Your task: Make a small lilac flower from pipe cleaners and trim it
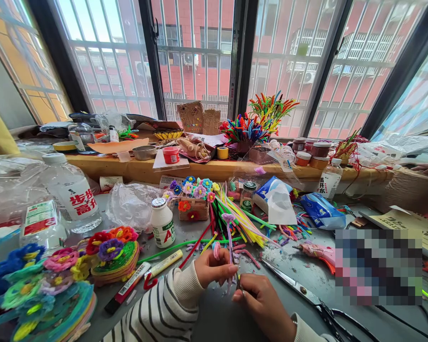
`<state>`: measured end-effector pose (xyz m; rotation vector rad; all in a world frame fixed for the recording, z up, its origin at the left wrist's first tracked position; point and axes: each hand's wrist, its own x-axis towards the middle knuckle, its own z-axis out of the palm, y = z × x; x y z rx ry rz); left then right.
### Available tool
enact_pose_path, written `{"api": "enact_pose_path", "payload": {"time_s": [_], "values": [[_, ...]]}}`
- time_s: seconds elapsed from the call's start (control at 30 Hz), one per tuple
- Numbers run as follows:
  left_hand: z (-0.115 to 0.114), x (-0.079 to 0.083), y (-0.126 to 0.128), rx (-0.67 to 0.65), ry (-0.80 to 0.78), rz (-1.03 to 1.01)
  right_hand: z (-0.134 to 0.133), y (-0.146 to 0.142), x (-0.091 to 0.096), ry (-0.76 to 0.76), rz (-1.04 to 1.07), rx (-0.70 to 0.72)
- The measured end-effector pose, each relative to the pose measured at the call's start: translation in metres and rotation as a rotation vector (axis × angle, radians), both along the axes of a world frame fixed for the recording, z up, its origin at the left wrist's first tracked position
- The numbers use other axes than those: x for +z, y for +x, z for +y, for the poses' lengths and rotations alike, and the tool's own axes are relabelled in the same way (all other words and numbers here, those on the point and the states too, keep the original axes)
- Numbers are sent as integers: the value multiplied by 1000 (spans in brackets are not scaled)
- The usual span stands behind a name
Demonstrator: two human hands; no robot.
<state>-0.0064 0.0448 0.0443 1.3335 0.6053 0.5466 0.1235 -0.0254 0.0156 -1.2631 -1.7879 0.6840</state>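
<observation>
Under barred windows, the grey counter (214, 318) is strewn with craft scraps. Just left of the scissors (295, 284), the left hand (214, 268) and right hand (262, 300) pinch a purple pipe-cleaner flower (228, 225), fingers closed on its stem.

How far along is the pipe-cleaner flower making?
Done, it seems: stacked flower rounds at left and a flower basket mid-table. In hand: left hand and right hand pinch the lower end of a purple flower stem. Left, probably plenty: a pile of loose pipe cleaners lies unused behind, scissors beside.
</observation>
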Motion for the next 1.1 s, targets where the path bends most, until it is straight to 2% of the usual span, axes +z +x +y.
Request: {"api": "enact_pose_path", "payload": {"time_s": [0.2,0.4,0.7,0.9,1.1], "values": [[-1,0,0,-5,-3,-15,1,0,0,-22,27,1],[-1,1,0,16,18,-45,-4,-1,6,-24,115,125],[-3,-3,-1,-91,-16,-13,-4,0,5,-40,114,184],[-1,-4,-2,-114,-17,-5,-4,0,5,-36,124,140],[1,-8,-1,-90,-21,1,-2,-1,2,10,56,-6]]}}
